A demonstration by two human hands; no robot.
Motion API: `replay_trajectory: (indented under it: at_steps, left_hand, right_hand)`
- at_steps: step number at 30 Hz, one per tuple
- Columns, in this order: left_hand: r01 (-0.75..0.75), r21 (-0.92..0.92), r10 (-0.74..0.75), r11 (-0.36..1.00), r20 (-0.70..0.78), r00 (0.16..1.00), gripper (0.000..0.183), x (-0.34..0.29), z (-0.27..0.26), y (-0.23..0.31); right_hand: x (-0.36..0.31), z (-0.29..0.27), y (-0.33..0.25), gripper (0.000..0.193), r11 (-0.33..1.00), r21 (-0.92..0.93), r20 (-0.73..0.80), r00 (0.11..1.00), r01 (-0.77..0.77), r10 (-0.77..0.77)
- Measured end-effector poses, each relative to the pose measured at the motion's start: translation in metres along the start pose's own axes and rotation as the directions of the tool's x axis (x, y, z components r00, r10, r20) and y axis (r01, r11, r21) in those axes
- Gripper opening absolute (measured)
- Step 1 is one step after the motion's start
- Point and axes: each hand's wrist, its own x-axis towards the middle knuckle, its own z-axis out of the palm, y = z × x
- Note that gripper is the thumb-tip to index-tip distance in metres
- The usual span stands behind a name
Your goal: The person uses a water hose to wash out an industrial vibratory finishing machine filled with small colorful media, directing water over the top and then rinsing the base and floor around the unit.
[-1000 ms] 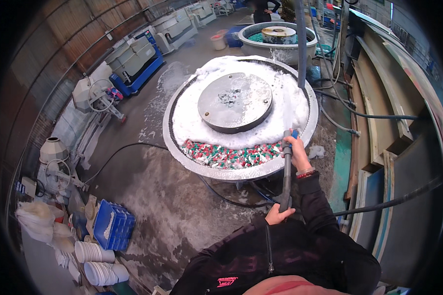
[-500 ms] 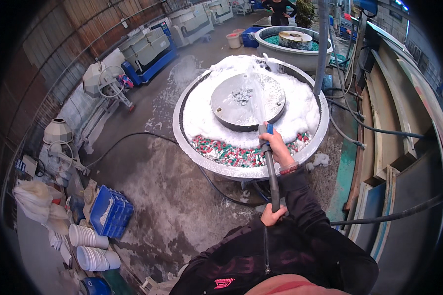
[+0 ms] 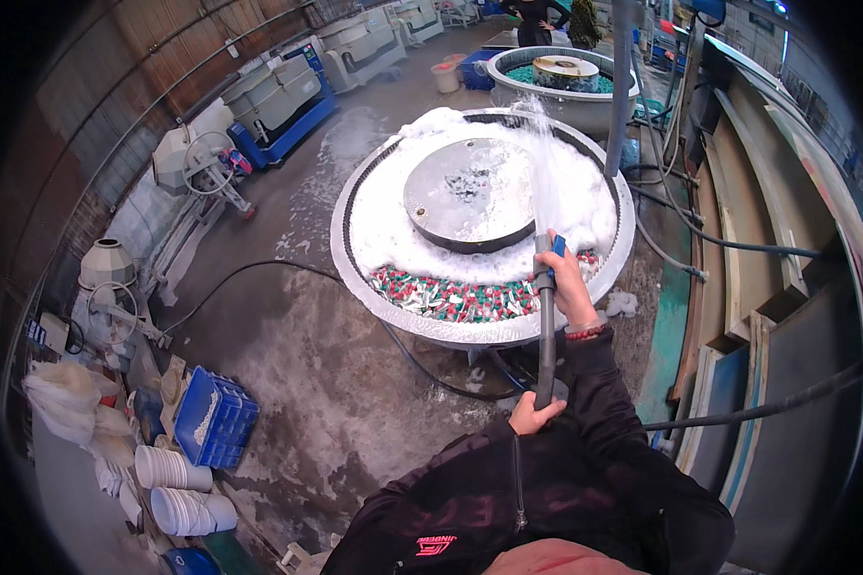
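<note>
A grey water pipe [image 3: 548, 337] with a blue valve handle [image 3: 558, 246] is held in both my hands. My left hand [image 3: 535, 413] is closed round its lower end, close to my jacket. Higher up, my right hand [image 3: 573, 293] grips the pipe at the valve, a red bead bracelet at its wrist. From the nozzle a jet of water [image 3: 545, 172] shoots away from me over a big round tub [image 3: 385, 309]. White foam [image 3: 585, 196] fills much of the tub around a flat grey centre lid [image 3: 475, 196]. Red, green and white small pieces [image 3: 451, 299] show along the near side.
Behind stands a second round tub [image 3: 508, 84], with a person [image 3: 535, 21] beyond it. A metal post [image 3: 619, 86] rises at the right of the foamy tub. A black hose [image 3: 259, 265] crosses the wet floor. At left are a blue crate [image 3: 225, 422] and white buckets [image 3: 192, 511].
The pipe's nozzle and my right hand have swung to the right. The water jet has moved off the middle of the lid to the foam at its right side.
</note>
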Motion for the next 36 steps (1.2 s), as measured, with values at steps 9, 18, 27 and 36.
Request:
replay_trajectory:
  at_steps: [9,18,27,36]
  left_hand:
    - [-0.045,-0.16,0.026,0.986,-0.119,0.993,0.031,-0.008,-0.013,0.007]
    - [-0.055,-0.177,0.021,0.983,-0.185,0.982,0.032,-0.029,-0.034,0.011]
    - [0.025,-0.171,-0.045,0.985,-0.12,0.992,0.03,-0.029,-0.039,0.005]
    - [0.014,-0.126,-0.029,0.992,-0.117,0.993,0.026,-0.034,-0.045,0.01]
  right_hand:
    - [0.032,0.058,0.045,0.068,0.979,-0.128,0.085,0.981,-0.161,0.173]
    - [0.018,0.099,0.051,0.069,0.973,-0.141,0.14,0.97,-0.181,0.201]
    - [0.022,0.082,0.059,0.069,0.97,-0.141,0.104,0.971,-0.2,0.215]
    - [0.022,0.078,0.062,0.072,0.981,-0.149,0.105,0.984,-0.128,0.145]
